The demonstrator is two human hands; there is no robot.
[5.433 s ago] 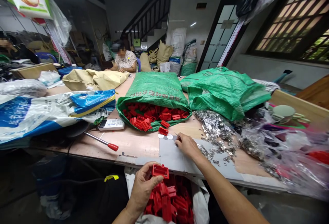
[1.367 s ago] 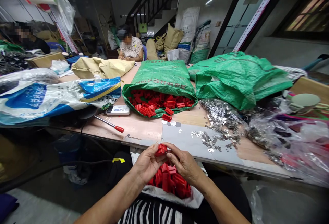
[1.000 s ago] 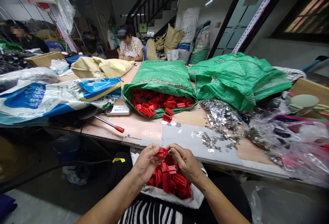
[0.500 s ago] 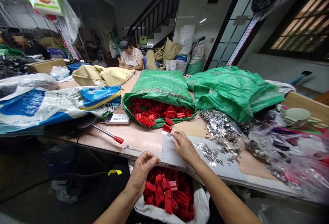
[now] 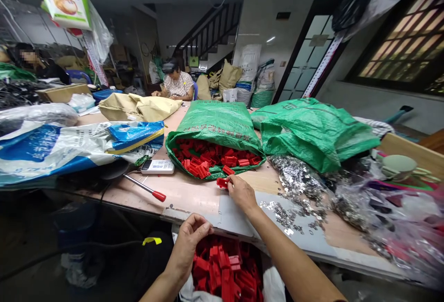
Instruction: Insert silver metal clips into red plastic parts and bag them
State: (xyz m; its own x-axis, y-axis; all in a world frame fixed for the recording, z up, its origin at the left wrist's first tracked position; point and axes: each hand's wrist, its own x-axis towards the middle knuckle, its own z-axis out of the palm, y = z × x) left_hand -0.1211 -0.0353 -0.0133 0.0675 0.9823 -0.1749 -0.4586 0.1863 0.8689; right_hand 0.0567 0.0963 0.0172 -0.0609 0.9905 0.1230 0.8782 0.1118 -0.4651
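My right hand [image 5: 241, 193] is at the mouth of a green woven sack [image 5: 218, 117], its thumb and fingers closed on the right end of a small red plastic part [image 5: 222, 183]. Just behind that part lies another red piece [image 5: 228, 170], at the sack's lip, and more fill the opening. Nearer to me, my left hand [image 5: 190, 239] hovers at the table's front edge, thumb and fingertips pressed together; whatever they may pinch is too small to make out. Below it, a white sack [image 5: 274, 283] full of red plastic parts [image 5: 222, 265] stands open.
Small metal pieces [image 5: 286, 214] lie scattered on a grey sheet [image 5: 236, 212] to the right, beside plastic bags. A red-tipped lever [image 5: 158, 195] and a white device [image 5: 157, 166] are on the left. Across the table sits a person [image 5: 177, 82]; another is at far left.
My right hand has reached the nearest red part and closed on it, shifting it slightly left and towards me. My left hand keeps its pinched pose. The view has tilted a little upward.
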